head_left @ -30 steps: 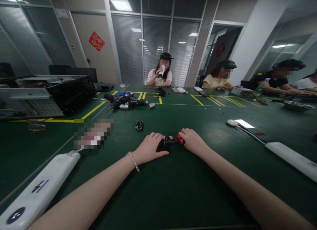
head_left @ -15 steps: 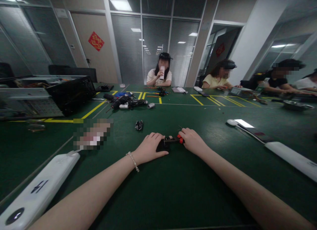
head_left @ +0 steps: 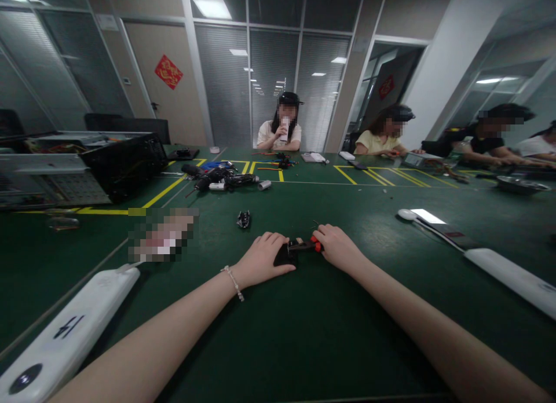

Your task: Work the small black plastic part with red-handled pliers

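My left hand (head_left: 263,257) is closed around a small black part (head_left: 284,256), pressing it to the green table (head_left: 299,322). Its thumb lies along the near side and its fingers over the far side. My right hand (head_left: 336,246) grips pliers (head_left: 316,244) with red handles. Their dark jaws point left and meet the black part; the exact contact is too small to make out. Up and to the left of my left hand lies a small black-and-silver component (head_left: 244,219), touched by neither hand.
An opened computer case (head_left: 121,165) stands at the left. Black tools and cables (head_left: 217,176) are heaped farther back, beside a silver cylinder (head_left: 264,185). White devices (head_left: 69,333) flank my arms. Several people sit around the table; one opposite holds a cup (head_left: 284,128). A metal bowl (head_left: 519,184) sits far right.
Both hands stay almost where they were, with the pliers still against the black part. The jaws may have shifted very slightly.
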`<state>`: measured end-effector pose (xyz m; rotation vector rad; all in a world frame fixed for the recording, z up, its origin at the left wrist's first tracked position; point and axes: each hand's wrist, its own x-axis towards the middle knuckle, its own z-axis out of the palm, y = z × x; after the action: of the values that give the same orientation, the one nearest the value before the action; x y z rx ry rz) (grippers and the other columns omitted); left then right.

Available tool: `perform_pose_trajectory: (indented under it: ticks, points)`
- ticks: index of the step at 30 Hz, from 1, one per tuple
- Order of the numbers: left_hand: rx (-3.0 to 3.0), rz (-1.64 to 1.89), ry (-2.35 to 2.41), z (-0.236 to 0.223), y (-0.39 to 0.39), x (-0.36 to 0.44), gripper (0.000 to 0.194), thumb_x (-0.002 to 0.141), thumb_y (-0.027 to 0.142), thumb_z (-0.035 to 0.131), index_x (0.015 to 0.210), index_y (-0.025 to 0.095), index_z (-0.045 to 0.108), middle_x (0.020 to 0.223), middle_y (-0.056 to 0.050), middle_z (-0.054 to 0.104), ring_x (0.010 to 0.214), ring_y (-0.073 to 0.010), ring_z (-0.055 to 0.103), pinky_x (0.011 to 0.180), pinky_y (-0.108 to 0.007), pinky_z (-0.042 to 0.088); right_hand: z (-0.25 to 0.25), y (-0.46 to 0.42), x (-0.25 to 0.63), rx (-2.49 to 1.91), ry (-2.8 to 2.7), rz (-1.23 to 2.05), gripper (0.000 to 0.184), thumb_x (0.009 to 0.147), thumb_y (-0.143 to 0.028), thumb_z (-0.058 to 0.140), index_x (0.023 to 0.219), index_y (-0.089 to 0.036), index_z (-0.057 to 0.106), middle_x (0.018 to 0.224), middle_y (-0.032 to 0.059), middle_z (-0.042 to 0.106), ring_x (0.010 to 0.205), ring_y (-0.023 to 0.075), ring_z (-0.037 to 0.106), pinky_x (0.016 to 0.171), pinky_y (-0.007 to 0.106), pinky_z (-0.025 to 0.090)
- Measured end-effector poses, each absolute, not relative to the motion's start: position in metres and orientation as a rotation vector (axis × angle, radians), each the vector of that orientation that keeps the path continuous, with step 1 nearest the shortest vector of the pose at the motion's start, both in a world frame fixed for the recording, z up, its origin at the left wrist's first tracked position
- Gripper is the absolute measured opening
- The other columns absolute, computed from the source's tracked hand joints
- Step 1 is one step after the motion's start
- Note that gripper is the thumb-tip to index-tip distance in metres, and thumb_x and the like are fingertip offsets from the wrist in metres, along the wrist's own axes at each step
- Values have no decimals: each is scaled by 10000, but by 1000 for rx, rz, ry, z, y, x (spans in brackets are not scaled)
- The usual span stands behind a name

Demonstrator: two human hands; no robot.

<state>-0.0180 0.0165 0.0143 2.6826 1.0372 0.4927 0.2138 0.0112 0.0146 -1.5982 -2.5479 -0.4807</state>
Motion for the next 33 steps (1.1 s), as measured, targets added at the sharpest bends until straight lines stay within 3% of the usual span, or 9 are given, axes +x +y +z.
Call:
perform_pose_trajectory:
  ticks: [33]
  points:
    - [2683,503,1041,13,16,-17,578,741,597,474,1171,215,417,1168,-56,473,1057,-246,421,873,-389,362,13,13,214,-1595,-2545,-508,302,657,-54,487,939,-128,569,940,99,559,850,202,497,734,307,387]
